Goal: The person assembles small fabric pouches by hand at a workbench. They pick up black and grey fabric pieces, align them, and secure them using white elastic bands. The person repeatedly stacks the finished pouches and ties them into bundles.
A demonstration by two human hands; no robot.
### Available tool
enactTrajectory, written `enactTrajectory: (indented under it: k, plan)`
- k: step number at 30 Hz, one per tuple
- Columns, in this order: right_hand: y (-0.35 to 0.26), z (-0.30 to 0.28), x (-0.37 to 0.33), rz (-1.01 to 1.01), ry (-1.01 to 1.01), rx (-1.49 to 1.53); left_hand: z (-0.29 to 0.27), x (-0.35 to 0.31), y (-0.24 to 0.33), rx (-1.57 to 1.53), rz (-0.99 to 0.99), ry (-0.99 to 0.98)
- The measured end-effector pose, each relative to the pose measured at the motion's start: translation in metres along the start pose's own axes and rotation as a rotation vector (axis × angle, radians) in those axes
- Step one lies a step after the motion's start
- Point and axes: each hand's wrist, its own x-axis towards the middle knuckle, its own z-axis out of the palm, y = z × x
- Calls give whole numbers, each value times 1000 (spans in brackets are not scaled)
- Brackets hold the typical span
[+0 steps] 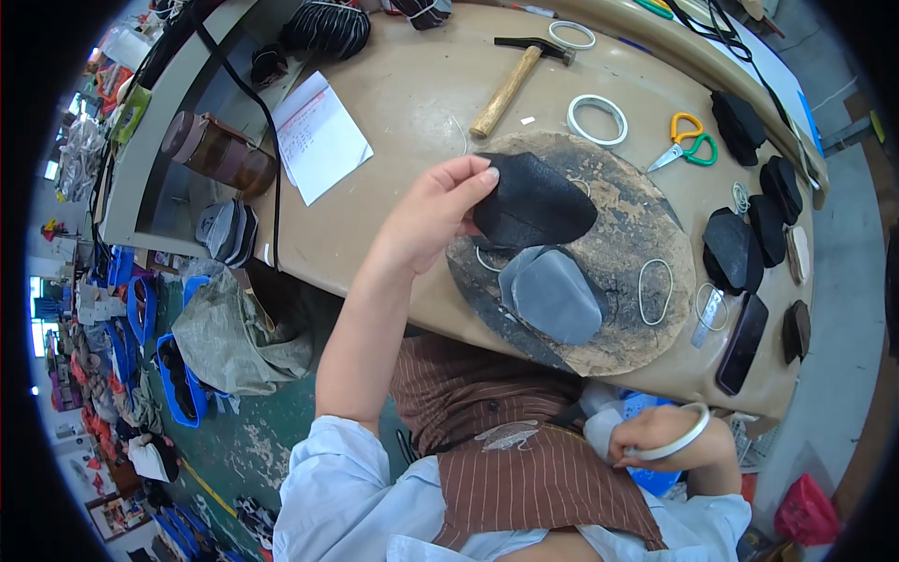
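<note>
My left hand (437, 208) pinches the edge of a black curved leather-like piece (536, 201) between thumb and fingers, holding it over a worn round block (646, 234). A stack of grey cut pieces (552, 295) lies on the block just below it. Thin elastic bands lie around the stack, one loop (655, 291) to its right. Down by my lap, at the table's front edge, my right hand (660, 434) has its fingers curled. A pale whitish thing (602, 433) shows at its fingers; its kind is unclear. A white bangle (679, 438) circles that wrist.
Behind the block lie a hammer (520, 86), a tape roll (597, 121) and scissors (686, 142). On the right are bundles of black pieces (733, 251) and a phone (742, 345). Paper (321, 138) and a brown jar (220, 155) sit at the left.
</note>
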Motion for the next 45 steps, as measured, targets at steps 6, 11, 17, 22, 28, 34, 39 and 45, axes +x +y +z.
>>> enactTrajectory:
  k: [6, 11, 17, 22, 28, 34, 39, 45]
  plan:
    - [-14, -22, 22, -218, 328, 47, -24, 34, -29, 950, 483, 511]
    - [-36, -46, 47, -431, 485, 93, 27, -34, -30, 448, 619, -292]
    - [5, -75, 119, -174, 780, -214, 73, -88, -76, 645, 338, -170]
    - [50, -51, 153, -83, 938, -525, 91, -79, -90, 1185, 443, 322]
    - [70, -14, 140, -178, 1052, -541, 99, -75, -124, 1322, 476, 392]
    - [64, -1, 129, -197, 1126, -363, 84, -80, -101, 856, 455, 278]
    - [59, 0, 131, -372, 1136, -474, 40, -59, -79, -94, -202, -34]
    - [61, 2, 131, -423, 1099, -469, 25, -44, -84, -135, -354, -176]
